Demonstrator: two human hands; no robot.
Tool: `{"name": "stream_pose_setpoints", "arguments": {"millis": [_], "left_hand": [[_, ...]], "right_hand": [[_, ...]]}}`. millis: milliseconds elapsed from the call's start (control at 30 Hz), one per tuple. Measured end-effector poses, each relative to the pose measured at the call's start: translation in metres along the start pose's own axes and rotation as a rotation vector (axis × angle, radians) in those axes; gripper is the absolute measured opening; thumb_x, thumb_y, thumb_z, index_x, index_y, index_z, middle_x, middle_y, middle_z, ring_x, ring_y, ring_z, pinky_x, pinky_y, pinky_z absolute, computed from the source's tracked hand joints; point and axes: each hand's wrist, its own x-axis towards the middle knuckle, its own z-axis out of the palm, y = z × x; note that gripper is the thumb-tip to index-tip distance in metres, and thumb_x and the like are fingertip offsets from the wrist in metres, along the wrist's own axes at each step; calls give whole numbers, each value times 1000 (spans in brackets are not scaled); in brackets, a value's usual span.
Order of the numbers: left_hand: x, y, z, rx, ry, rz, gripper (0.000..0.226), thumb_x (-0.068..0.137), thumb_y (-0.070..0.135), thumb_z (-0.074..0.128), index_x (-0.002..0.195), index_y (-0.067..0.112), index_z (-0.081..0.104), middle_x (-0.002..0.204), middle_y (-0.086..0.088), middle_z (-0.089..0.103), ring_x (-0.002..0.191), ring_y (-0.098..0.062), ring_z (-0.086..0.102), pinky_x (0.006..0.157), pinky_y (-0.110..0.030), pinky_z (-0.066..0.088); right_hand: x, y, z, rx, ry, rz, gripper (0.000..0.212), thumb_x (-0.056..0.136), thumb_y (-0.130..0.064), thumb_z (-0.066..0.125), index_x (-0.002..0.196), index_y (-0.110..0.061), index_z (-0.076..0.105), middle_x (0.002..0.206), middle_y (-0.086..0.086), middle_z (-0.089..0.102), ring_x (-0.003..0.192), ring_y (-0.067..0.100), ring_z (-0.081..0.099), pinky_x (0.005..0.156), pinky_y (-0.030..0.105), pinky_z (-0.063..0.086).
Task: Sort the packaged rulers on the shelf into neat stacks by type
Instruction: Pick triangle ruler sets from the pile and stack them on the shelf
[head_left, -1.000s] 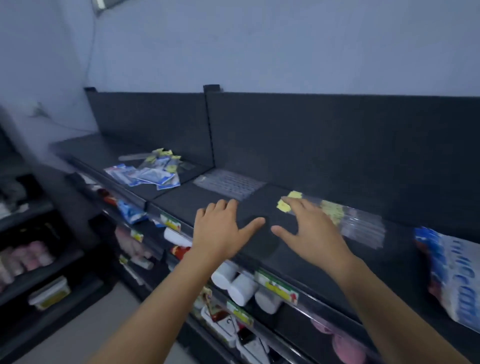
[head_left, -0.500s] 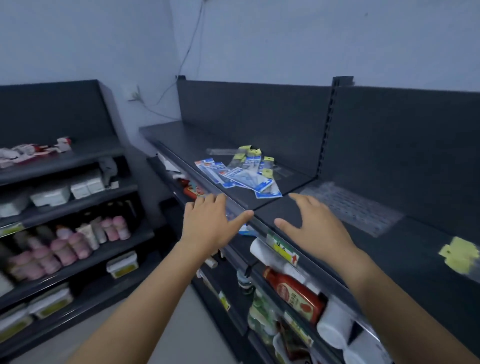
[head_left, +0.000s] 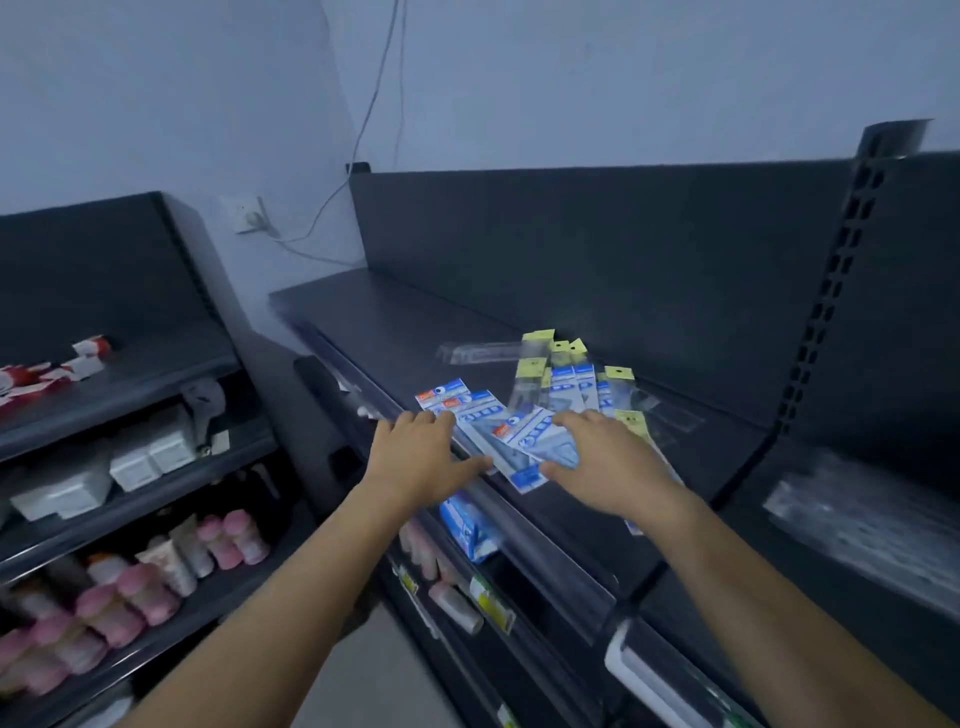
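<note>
A loose, fanned heap of packaged rulers lies on the top board of the dark grey metal shelf (head_left: 395, 322), near its front edge. The flat blue-and-white printed ruler packets (head_left: 483, 415) overlap at different angles on the near side of the heap. Behind and to the right of them lie the clear plastic ruler sleeves with yellow header tags (head_left: 530, 384), some partly on top of the blue ones. One long clear sleeve (head_left: 478, 353) lies by itself just behind the heap, pointing left.

Both hands are over the near edge of the heap, palms down, fingers straight and spread, gripping nothing. The left hand (head_left: 421, 457) is at the left end of the blue packets, its fingertips at their edge. The right hand (head_left: 608, 467) covers the lower right part of the heap, its thumb over the end of a blue packet. Whether either hand presses on the packets cannot be told.

On the board below, a blue-and-white pack (head_left: 467, 525) sticks out past the edge. Blurred clear plastic packets (head_left: 857, 514) lie on the shelf to the right, beyond the slotted black upright (head_left: 841, 260). A second dark rack on the left carries white boxes (head_left: 150, 457) and pink-capped bottles (head_left: 223, 540). A white wall socket (head_left: 247, 214) with a thin cable (head_left: 363, 130) sits on the pale wall behind.
</note>
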Motion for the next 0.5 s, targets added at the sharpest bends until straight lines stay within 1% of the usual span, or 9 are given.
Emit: {"name": "stream_pose_setpoints", "arguments": {"millis": [133,200,267,300,333,367,433,500], "left_hand": [[58,-17,12,-40,-48,91,75,87,70,42,144,21,37,145,-5,45,133,-26,38,108,-41,26],[82,-21,20,-76,-103,154,79,84,74,42,143,22,39,143,-3,46,133,-25,39,107,-41,26],[108,-25,24,-175,-185,231,79,78,78,46,137,26,44,136,1,50,128,-23,42,105,-40,28],[122,-27,27,-248,-244,273,77,76,77,52,136,28,45,133,2,50,127,-22,43,104,-38,30],[136,-30,29,-308,-303,320,77,75,74,59,137,30,45,133,3,47,127,-21,41,104,-37,32],[150,-33,32,-340,-350,366,82,72,71,65,139,31,42,135,2,44,128,-22,38,106,-38,33],[176,-37,36,-378,-402,443,94,65,65,75,144,32,36,141,2,36,132,-22,31,111,-39,32],[197,-39,37,-469,-440,495,97,62,55,83,144,30,36,140,3,35,130,-19,36,107,-34,37]], "right_hand": [[53,-13,14,-3,-18,20,55,92,-42,53,141,-22,38,140,3,46,125,23,46,97,36,41],[73,-17,21,-3,-45,62,49,92,-43,53,136,-22,44,134,3,51,120,23,49,91,34,42],[93,-18,26,3,-47,104,36,91,-44,53,119,-20,53,116,3,59,107,22,54,77,31,41],[103,-19,28,-4,-38,127,29,91,-44,54,107,-20,54,103,2,60,98,21,55,71,30,39],[114,-20,30,-20,-30,159,26,90,-45,54,99,-20,53,95,0,58,92,21,55,69,29,37],[123,-22,33,-44,-20,196,28,90,-48,53,97,-20,52,94,0,58,91,21,55,69,29,37],[143,-26,40,-93,29,293,39,89,-53,51,103,-17,55,102,3,59,98,23,56,71,30,38],[158,-31,46,-112,82,406,46,87,-56,52,105,-14,56,107,5,58,101,25,55,71,30,37]]}}
